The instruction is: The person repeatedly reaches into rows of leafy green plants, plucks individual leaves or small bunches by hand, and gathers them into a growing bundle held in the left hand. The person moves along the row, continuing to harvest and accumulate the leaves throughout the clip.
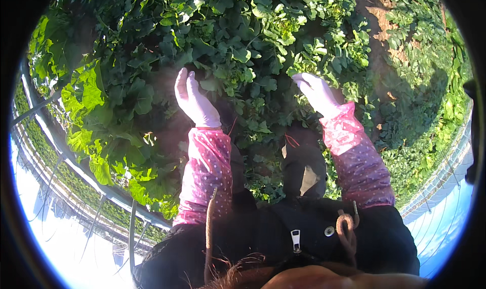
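My left hand, in a thin pale glove, hovers over dark soil and leaves with thumb and fingers apart; nothing shows between them. My right hand, gloved alike, reaches in from the right with its fingers extended at the edge of a leafy green plant. I see no object in it; whether the fingertips touch the leaves is unclear. Between and beyond both hands grows a dense bed of broad-leaved green vegetable plants. Pink polka-dot sleeve covers reach from my wrists up the forearms.
My legs stand among the plants. Larger bright leaves rise at the left. On the right, a bare soil strip separates another planted row. Metal framing curves along the lower left. Jacket cords hang at my chest.
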A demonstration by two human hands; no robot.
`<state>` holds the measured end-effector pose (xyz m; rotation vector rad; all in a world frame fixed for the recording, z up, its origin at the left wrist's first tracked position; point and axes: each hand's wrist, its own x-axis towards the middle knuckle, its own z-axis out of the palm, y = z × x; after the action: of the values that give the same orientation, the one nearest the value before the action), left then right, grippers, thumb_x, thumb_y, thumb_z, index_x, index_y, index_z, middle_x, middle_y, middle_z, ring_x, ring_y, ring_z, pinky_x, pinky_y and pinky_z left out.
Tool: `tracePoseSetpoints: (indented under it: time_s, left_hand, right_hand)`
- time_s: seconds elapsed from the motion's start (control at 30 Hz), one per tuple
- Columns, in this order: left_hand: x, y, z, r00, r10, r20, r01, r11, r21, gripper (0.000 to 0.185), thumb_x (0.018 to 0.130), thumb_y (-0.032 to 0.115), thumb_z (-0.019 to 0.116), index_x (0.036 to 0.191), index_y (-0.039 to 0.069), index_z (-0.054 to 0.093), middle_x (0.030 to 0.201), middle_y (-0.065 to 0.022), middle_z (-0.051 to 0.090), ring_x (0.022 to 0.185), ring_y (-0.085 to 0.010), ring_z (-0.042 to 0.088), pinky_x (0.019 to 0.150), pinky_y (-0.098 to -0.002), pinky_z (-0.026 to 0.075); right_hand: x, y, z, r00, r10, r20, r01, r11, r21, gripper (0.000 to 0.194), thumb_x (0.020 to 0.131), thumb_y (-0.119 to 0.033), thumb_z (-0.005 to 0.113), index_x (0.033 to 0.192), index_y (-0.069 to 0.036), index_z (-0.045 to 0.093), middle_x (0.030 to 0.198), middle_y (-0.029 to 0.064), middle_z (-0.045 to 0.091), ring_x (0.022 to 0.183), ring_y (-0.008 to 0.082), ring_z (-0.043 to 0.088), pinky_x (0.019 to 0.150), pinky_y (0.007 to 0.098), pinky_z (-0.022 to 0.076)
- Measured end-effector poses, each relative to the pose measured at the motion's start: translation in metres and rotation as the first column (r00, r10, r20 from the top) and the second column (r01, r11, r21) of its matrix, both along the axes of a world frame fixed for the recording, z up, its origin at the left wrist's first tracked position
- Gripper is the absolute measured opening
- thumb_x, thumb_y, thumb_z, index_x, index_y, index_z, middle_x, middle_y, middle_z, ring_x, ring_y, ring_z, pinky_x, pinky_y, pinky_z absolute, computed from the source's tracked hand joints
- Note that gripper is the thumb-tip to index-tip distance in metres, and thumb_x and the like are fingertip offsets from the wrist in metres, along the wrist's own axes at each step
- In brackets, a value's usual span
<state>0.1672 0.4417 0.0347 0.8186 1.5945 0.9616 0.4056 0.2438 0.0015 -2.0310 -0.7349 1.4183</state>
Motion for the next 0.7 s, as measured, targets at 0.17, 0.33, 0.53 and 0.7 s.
tracePoseSetpoints:
  time_s: [0.17,0.33,0.53,0.7]
  left_hand:
    - [0.007,-0.024,-0.051,0.976,0.194,0.094,-0.182,0.975,-0.127,0.034,0.098,0.007,0.055,0.132,0.001,0.056,0.135,-0.0084,0.058,0.120,-0.0190,0.055,0.103,-0.0312,0.041]
    - [0.026,-0.014,-0.049,0.956,0.141,0.259,-0.102,0.982,-0.158,0.034,0.100,0.012,0.055,0.132,0.001,0.056,0.134,-0.0096,0.058,0.119,-0.0191,0.056,0.105,-0.0327,0.041]
    - [0.021,0.006,-0.046,0.932,0.177,0.316,-0.098,0.963,-0.250,0.032,0.101,0.010,0.054,0.131,0.000,0.056,0.130,-0.0083,0.060,0.115,-0.0158,0.058,0.103,-0.0308,0.042]
    - [0.021,0.014,-0.045,0.927,0.173,0.334,-0.087,0.962,-0.258,0.030,0.102,0.011,0.053,0.130,0.000,0.057,0.130,-0.0085,0.060,0.114,-0.0150,0.058,0.102,-0.0304,0.042]
  right_hand:
    - [-0.062,0.132,-0.110,0.986,0.160,-0.040,-0.143,0.948,0.283,0.027,0.098,-0.013,0.056,0.121,-0.002,0.065,0.125,0.0129,0.067,0.115,0.0223,0.063,0.099,0.0325,0.0475]
    - [-0.110,0.173,-0.173,0.931,0.048,0.361,-0.124,0.974,0.191,0.044,0.096,-0.030,0.060,0.130,-0.002,0.059,0.136,0.0206,0.058,0.126,0.0351,0.055,0.107,0.0416,0.0435]
    - [-0.111,0.146,-0.192,0.958,0.247,0.142,-0.243,0.969,-0.044,0.052,0.097,-0.036,0.061,0.135,0.000,0.055,0.140,0.0184,0.056,0.129,0.0341,0.053,0.108,0.0391,0.0419]
    - [-0.098,0.140,-0.189,0.974,0.194,-0.118,-0.204,0.975,-0.084,0.050,0.099,-0.035,0.059,0.138,-0.004,0.054,0.140,0.0170,0.056,0.128,0.0307,0.055,0.106,0.0370,0.0435]
